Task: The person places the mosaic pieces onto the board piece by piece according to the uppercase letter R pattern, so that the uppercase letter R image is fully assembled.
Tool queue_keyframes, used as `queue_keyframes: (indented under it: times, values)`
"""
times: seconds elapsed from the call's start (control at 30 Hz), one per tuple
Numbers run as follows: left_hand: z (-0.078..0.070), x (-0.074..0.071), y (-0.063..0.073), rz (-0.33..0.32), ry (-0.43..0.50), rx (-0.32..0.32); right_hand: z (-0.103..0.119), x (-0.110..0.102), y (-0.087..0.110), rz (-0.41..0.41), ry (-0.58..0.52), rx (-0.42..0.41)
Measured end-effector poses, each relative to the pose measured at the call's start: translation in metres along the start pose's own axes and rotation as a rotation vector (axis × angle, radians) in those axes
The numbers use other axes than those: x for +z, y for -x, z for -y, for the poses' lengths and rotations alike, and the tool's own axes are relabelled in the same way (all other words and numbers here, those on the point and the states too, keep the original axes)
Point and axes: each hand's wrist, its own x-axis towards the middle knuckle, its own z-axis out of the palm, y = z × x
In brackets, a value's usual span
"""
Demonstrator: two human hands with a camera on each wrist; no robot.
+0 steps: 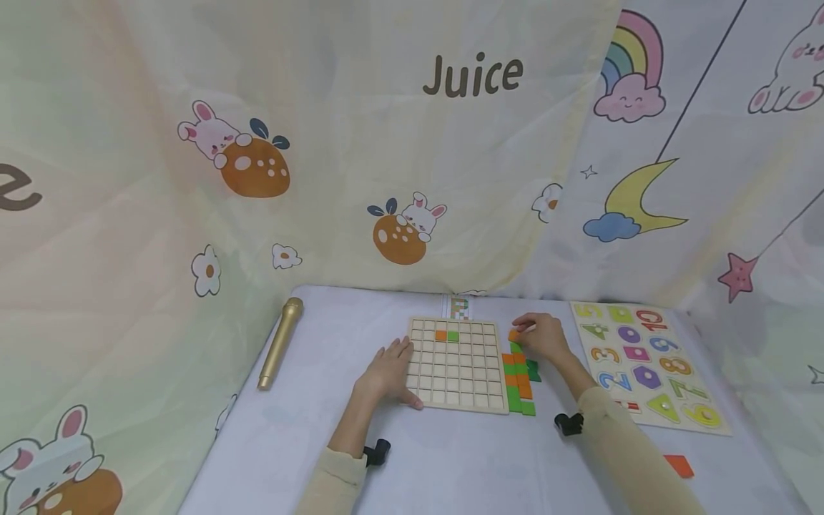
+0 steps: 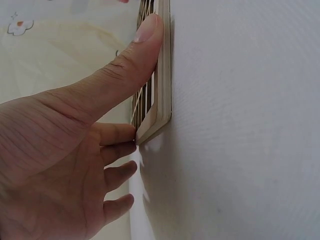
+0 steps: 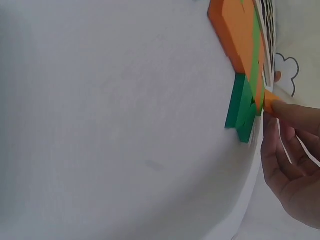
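In the head view a wooden grid board [image 1: 455, 397] lies flat, with an orange tile [image 1: 440, 335] and a green tile [image 1: 453, 336] side by side in an upper row. My left hand [image 1: 386, 375] rests at the board's left side, its thumb against the near edge and fingertips at the left edge; the left wrist view shows the fingers [image 2: 117, 177] mostly straight. Off the board's far right corner, my right hand [image 1: 542, 336] pinches an orange piece [image 3: 270, 102] between thumb and finger. Several orange and green pieces [image 1: 518, 383] lie along the board's right edge.
Dark green pieces [image 1: 533, 370] sit just right of the pile. Farther right lies a number-and-shape puzzle board [image 1: 650, 422], with an orange piece [image 1: 679, 466] nearer me. A gold microphone [image 1: 280, 343] lies at left. A patterned card [image 1: 460, 307] shows behind the board, before a printed curtain [image 1: 341, 143].
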Motion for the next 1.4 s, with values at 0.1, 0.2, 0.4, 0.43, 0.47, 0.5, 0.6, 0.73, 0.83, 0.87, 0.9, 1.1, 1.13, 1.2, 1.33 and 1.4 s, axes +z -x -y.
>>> queue_keyframes:
  times: [0.1, 0.2, 0.4, 0.43, 0.47, 0.5, 0.6, 0.73, 0.83, 0.87, 0.9, 1.1, 1.13, 1.2, 1.33, 1.4]
  values:
    - [-0.003, -0.006, 0.004, 0.0, 0.009, 0.004, 0.004, 0.003, -0.001, -0.01, -0.037, 0.004]
    - [-0.007, -0.014, 0.009, 0.017, 0.01, 0.001, 0.009, 0.005, -0.003, -0.012, -0.074, 0.003]
    - [-0.008, -0.015, 0.009, 0.025, 0.002, -0.002, 0.018, 0.012, -0.006, -0.008, -0.122, 0.02]
    - [-0.007, -0.015, 0.008, 0.026, -0.001, -0.002, 0.019, 0.013, -0.007, -0.006, -0.133, 0.03]
    - [-0.007, -0.015, 0.008, 0.025, -0.001, -0.002, 0.02, 0.015, -0.007, -0.002, -0.147, 0.035]
    - [-0.007, -0.015, 0.008, 0.023, -0.003, -0.001, 0.022, 0.016, -0.008, 0.0, -0.158, 0.041]
    - [-0.006, -0.014, 0.008, 0.031, -0.012, 0.0, 0.025, 0.021, -0.009, 0.013, -0.181, 0.05]
    - [-0.006, -0.014, 0.008, 0.034, -0.015, -0.001, 0.031, 0.027, -0.01, 0.019, -0.188, 0.037]
    - [-0.007, -0.015, 0.009, 0.026, -0.008, -0.001, 0.036, 0.032, -0.01, 0.018, -0.201, 0.031]
    - [-0.008, -0.016, 0.009, 0.024, -0.006, -0.001, 0.037, 0.033, -0.011, 0.018, -0.208, 0.037]
    - [-0.008, -0.016, 0.009, 0.024, -0.005, -0.002, 0.038, 0.035, -0.011, 0.018, -0.213, 0.04]
    - [-0.008, -0.015, 0.009, 0.027, -0.003, -0.005, 0.044, 0.047, -0.015, 0.036, -0.233, 0.063]
    - [-0.008, -0.015, 0.009, 0.028, -0.002, -0.005, 0.045, 0.049, -0.016, 0.035, -0.229, 0.062]
    - [-0.007, -0.014, 0.009, 0.029, -0.005, -0.005, 0.046, 0.052, -0.017, 0.025, -0.22, 0.047]
    - [-0.007, -0.013, 0.009, 0.03, -0.006, -0.004, 0.048, 0.056, -0.018, -0.002, -0.226, 0.034]
    - [-0.007, -0.012, 0.008, 0.031, -0.007, -0.004, 0.049, 0.057, -0.019, -0.006, -0.243, 0.035]
